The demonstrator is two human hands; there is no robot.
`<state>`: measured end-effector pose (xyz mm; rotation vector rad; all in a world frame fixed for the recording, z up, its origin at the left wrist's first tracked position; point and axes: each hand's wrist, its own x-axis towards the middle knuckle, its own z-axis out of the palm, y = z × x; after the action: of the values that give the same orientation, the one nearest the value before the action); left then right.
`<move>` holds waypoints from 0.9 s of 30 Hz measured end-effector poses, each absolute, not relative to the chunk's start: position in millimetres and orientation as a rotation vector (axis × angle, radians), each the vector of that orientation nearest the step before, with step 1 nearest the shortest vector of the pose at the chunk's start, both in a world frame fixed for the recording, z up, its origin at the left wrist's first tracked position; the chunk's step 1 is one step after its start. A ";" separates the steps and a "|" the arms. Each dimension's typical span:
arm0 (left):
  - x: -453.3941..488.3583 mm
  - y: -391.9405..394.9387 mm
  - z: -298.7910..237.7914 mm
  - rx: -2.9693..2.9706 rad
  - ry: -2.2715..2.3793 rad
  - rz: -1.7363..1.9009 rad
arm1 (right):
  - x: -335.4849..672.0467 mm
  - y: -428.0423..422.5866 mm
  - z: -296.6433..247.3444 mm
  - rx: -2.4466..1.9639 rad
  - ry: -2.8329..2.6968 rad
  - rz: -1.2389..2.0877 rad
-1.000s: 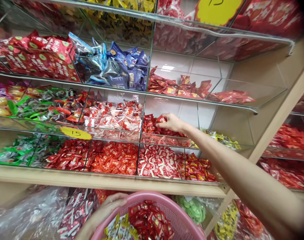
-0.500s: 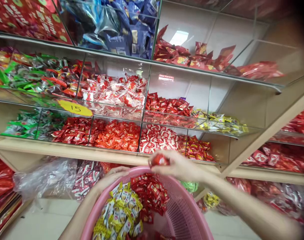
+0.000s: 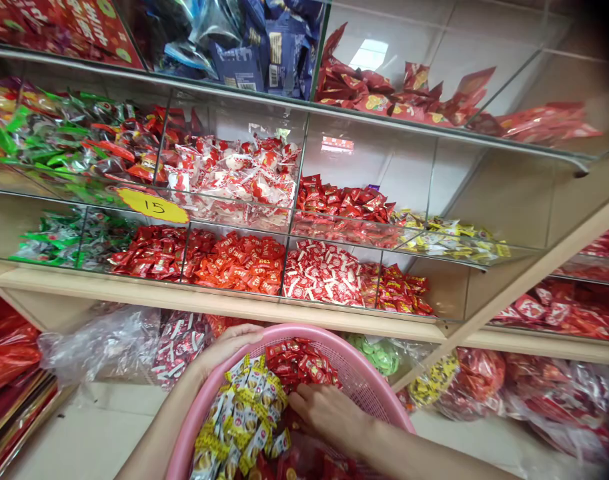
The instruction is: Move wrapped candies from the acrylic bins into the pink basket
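Pink basket at 6 o'clock of view, under shelf. On rim at 10 o'clock: left hand, fingers curled over edge, likely steadying basket against load. Inside: right hand, palm down, fingers together on red sweets at 12 o'clock; whether pinching one, cannot tell. Yellow sweets heaped at 9 o'clock, kinds kept apart

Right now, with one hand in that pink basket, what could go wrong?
The round pink plastic basket seems held only by the left hand at its rim; it could tip. The red wrapped sweets heaped near that rim might spill if the right hand stirs them.
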<state>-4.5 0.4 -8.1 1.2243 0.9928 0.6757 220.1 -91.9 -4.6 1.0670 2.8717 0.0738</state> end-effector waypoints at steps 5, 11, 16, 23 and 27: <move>-4.6 -0.7 -4.9 1.218 1.020 0.674 | 222.4 -89.7 -13.1 1.154 2.855 0.141; -5.2 -0.2 -6.1 1.243 1.026 0.675 | 237.9 -95.4 19.4 1.470 2.788 -0.178; -5.7 1.0 -7.9 1.266 1.019 0.670 | 250.1 -110.4 14.1 1.368 2.701 -0.116; -6.1 1.0 -9.1 1.276 1.033 0.676 | 237.2 -108.8 -8.6 1.091 2.729 0.322; -7.8 0.1 -8.8 1.286 1.027 0.679 | 235.6 -104.4 -13.3 1.106 2.761 0.360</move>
<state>-7.8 0.1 -8.8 1.2858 1.0272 0.6791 235.6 -104.4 -13.3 1.1057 2.7609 0.3600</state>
